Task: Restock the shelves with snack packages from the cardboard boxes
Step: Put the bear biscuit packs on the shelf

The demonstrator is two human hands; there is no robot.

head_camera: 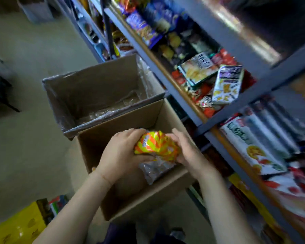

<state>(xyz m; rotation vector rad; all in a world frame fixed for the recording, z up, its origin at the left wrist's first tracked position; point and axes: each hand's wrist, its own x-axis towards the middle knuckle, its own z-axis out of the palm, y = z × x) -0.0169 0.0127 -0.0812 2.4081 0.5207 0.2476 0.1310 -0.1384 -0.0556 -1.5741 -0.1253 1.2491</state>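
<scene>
**Snack packet held in both hands over the nearer box**

An orange-and-yellow snack packet (156,144) is gripped from both ends above the open nearer cardboard box (130,196). The left hand (121,154) is curled round the packet's left end, thumb beneath and fingers over the top; the right hand (187,152) is closed on its right end. A silver packet (154,170) is seen just under the held one, near the box's right wall, and whether it is touched by either hand cannot be told. A second cardboard box (88,92), lined with clear plastic film, is set against the far edge of the first. The metal shelves (188,103) run along the right side of both boxes and are filled with assorted packets, blurred in places. A white biscuit packet (226,85) is tilted at the front edge of the middle shelf.
</scene>
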